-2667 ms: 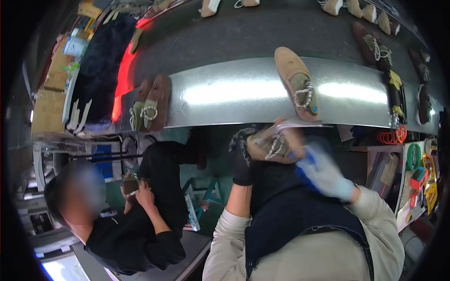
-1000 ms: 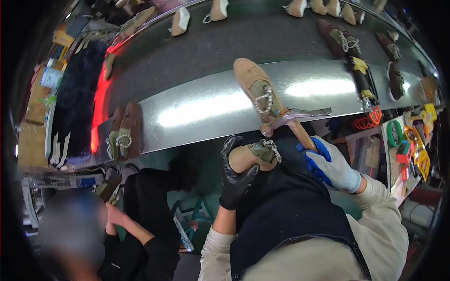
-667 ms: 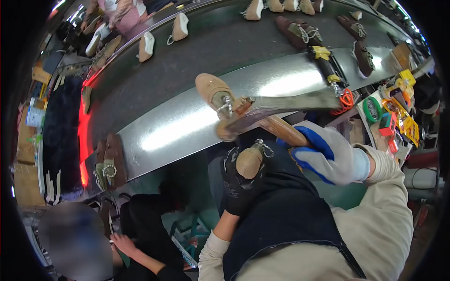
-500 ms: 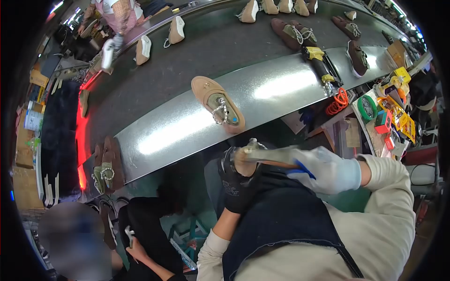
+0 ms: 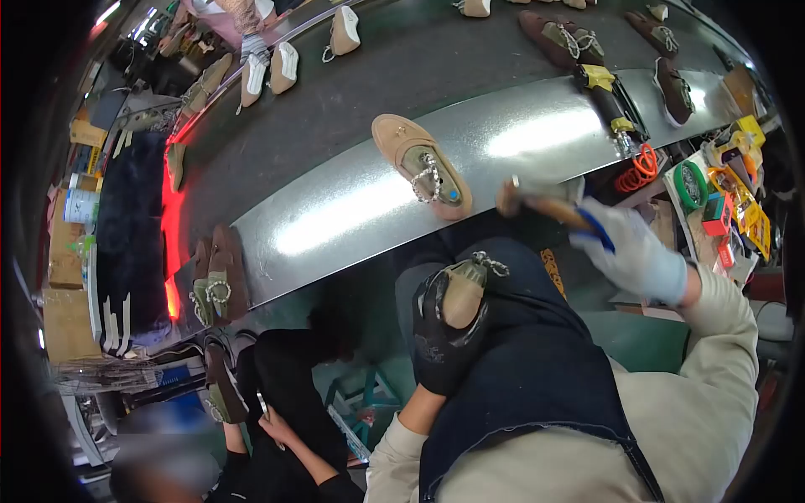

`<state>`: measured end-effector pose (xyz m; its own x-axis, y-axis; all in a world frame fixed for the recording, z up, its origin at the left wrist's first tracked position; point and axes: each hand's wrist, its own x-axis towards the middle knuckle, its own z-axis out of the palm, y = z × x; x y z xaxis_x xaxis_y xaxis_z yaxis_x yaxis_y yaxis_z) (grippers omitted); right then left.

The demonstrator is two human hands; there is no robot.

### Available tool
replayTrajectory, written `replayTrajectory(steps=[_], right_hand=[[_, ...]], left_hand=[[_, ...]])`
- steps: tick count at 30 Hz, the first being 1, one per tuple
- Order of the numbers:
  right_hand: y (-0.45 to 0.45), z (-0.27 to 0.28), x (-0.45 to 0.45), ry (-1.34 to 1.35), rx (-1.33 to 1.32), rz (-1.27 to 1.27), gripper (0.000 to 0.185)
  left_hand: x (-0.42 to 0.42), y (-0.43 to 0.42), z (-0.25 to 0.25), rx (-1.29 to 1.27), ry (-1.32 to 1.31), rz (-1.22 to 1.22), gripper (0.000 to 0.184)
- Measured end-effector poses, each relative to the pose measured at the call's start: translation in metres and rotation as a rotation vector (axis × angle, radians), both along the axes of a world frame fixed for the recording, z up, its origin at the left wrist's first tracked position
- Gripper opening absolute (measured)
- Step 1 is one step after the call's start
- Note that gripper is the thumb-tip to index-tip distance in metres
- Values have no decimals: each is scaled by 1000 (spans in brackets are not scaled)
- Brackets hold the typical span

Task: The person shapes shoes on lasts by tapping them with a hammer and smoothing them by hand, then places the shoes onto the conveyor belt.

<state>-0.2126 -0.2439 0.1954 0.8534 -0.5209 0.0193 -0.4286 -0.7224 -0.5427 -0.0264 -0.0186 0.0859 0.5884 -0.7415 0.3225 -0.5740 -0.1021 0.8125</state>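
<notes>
My left hand [image 5: 436,335], in a black glove, is wrapped round a shoe [image 5: 464,302] above my lap. The shoe's tan underside faces up, and a twisted cord pokes out at its far end. In a white and blue glove, my right hand [image 5: 633,251] grips a hammer [image 5: 558,211], which is raised to the right of the shoe and blurred by motion. The hammer's head is apart from the shoe, near the bench edge. Beyond my hands, a tan moccasin [image 5: 419,163] with a cord lies on the bench's metal edge.
Dark belt [image 5: 335,126] carries several shoes. Brown shoes [image 5: 220,281] stand at the left end of the metal ledge [image 5: 302,243]. A yellow-black tool [image 5: 608,96] with an orange coiled hose [image 5: 639,172] lies right. A co-worker's hand [image 5: 277,427] is at lower left; another person's arm [image 5: 247,33] reaches in above.
My right hand has lifted the hammer off the shoe, up and to the right. The shoe's underside shows now. Far shoes have shifted, and the seated co-worker holds up a brown shoe.
</notes>
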Motion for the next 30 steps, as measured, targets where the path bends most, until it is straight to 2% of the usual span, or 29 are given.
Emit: replayTrajectory(steps=[1,6,9,10,12,13,19,20,24,30], right_hand=[[-16,-20,4,-2,3,0,38],[-60,-108,30,267,-320,-91,40],[-119,-131,63,392,-609,-186,42],[-126,-123,71,384,-623,-196,42],[-126,-121,77,284,-798,-149,45],[-116,-113,85,297,-791,-149,45],[-60,-63,148,164,245,46,61],[-57,-72,158,151,233,50,61],[-34,-118,185,100,-75,127,94],[4,-116,163,77,97,83,97]], left_hand=[[0,8,0,3,-2,0,71],[1,56,19,95,41,112,68],[17,50,30,41,38,173,67],[28,48,43,24,32,169,67],[40,56,66,-144,150,472,67],[48,46,57,-134,159,467,67],[95,-14,3,-458,-86,678,68],[94,-20,-5,-473,-96,678,68],[76,-30,-42,-98,-165,576,70],[44,-16,-49,60,8,436,69]])
